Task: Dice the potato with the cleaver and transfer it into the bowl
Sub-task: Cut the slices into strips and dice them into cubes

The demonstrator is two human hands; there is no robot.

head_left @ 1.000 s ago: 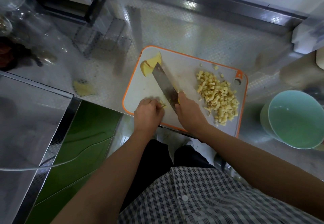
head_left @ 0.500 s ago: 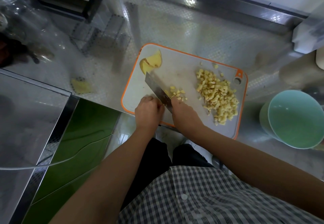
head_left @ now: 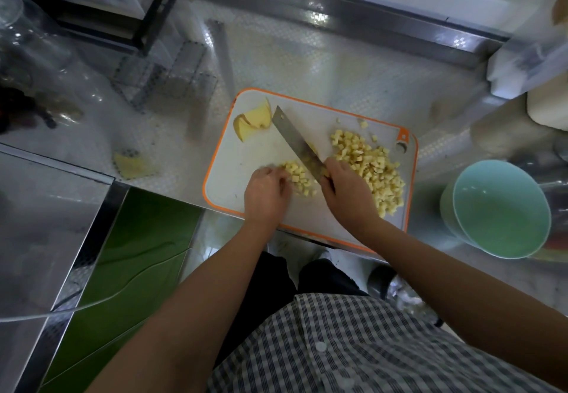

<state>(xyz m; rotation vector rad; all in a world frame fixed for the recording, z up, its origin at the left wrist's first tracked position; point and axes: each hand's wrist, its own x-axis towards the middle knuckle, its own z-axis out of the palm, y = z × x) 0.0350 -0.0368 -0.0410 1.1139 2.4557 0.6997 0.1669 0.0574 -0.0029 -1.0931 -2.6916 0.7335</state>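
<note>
A white cutting board (head_left: 246,159) with an orange rim lies on the steel counter. My right hand (head_left: 347,191) grips the cleaver (head_left: 296,142) by its handle, the blade lying diagonally toward the far left. Just left of the blade sits a small heap of fresh potato cubes (head_left: 299,177), with my left hand (head_left: 266,191) curled against them. A larger pile of diced potato (head_left: 372,163) covers the board's right side. Uncut potato slices (head_left: 253,119) rest at the far left corner. The empty mint-green bowl (head_left: 501,211) stands to the right of the board.
A potato scrap (head_left: 133,163) lies on the counter left of the board. A wire rack (head_left: 172,76) and clear bottles (head_left: 40,63) stand at the back left. White containers (head_left: 534,66) sit at the back right. The counter's front edge runs under the board.
The cleaver has swung from beside my left hand to lie further right and back. A small heap of cubes now shows between blade and left hand.
</note>
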